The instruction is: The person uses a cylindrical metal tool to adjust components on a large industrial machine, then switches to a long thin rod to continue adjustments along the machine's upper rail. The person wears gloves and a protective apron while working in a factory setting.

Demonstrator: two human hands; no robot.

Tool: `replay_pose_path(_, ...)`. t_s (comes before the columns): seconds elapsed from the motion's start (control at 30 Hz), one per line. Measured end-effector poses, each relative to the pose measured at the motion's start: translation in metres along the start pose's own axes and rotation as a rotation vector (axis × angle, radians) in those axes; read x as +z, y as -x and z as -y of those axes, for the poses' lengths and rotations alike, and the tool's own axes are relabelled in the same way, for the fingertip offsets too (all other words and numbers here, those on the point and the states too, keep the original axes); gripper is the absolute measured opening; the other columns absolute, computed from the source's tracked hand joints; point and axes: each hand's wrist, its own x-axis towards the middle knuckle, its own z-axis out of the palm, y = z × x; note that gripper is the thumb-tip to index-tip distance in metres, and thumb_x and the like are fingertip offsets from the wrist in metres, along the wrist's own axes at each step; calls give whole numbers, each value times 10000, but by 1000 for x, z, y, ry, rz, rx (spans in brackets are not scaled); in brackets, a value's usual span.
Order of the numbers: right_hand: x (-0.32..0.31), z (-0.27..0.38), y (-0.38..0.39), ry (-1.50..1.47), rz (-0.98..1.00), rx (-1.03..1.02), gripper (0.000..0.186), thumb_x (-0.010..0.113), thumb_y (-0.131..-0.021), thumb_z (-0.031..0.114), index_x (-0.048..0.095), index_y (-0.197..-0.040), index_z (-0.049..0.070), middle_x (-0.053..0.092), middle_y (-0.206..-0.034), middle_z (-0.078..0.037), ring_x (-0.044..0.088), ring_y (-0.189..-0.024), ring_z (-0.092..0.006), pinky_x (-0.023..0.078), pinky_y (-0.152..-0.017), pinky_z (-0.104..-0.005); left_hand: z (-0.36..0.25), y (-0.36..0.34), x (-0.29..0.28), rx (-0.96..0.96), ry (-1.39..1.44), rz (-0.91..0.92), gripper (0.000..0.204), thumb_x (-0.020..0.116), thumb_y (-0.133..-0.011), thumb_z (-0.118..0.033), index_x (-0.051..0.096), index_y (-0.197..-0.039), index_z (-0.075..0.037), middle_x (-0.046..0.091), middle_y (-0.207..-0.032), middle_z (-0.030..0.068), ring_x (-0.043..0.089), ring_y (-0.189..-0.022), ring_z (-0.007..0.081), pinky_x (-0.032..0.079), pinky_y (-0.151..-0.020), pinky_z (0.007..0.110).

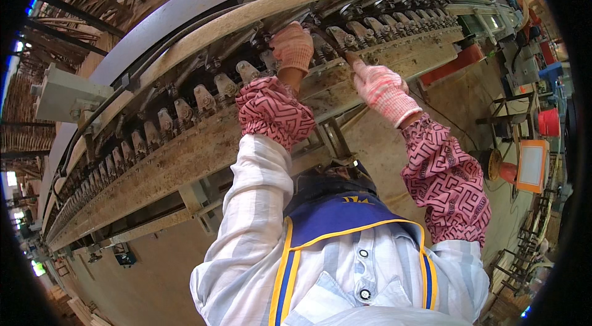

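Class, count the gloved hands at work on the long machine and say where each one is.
2. The left hand reaches in among the metal clamps under the curved rail. The right hand rests on the dusty machine ledge, beside it. No other hands show.

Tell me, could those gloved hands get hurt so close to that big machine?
Maybe. The left hand reaches in among the metal clamps, so a glove could snag or fingers get pinched if they move. The right hand rests on the dusty machine rail beside them. The loose patterned sleeve covers hang near the clamps and might catch too.
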Motion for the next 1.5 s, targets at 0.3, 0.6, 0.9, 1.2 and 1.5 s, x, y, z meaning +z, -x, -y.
replay_pose_path(0.3,-17,2,2,74,23,10,435,431,-1058,472,523,-1409,232,710,-1151,-159,665,-1048,-411,545,-856,-500,5,-10,23,88,-31,-22,427,513,-1008,-522,557,-1217,-153,677,-1153,259,656,-1075,496,547,-589,589)
replay_pose_path(0.6,-6,2,6,101,-28,-4,459,464,-1035,420,481,-1459,247,702,-1163,-174,665,-1066,-411,545,-876,-509,-1,-4,13,67,11,83,406,493,-1026,-477,540,-1246,-138,645,-1208,312,665,-1095,462,559,-682,592)
replay_pose_path(0.9,-14,9,3,166,22,22,469,426,-1052,440,484,-1460,216,704,-1161,-176,667,-1064,-413,548,-874,-503,7,-10,24,106,32,-11,371,489,-1028,-472,559,-1198,-149,684,-1117,204,706,-938,412,553,-595,549)
replay_pose_path(1.2,-23,20,7,230,46,59,453,446,-1056,407,474,-1461,206,717,-1141,-153,685,-1037,-399,562,-839,-495,8,-4,4,172,56,106,398,455,-1045,-398,525,-1240,-58,637,-1125,363,692,-987,480,532,-510,564)
replay_pose_path(1.5,1,16,-7,18,-34,18,353,471,-1046,316,563,-1332,131,714,-1114,-186,684,-1052,-403,565,-845,-506,0,6,3,71,18,-53,337,551,-990,-469,593,-1089,-150,714,-980,162,724,-951,375,573,-637,540)
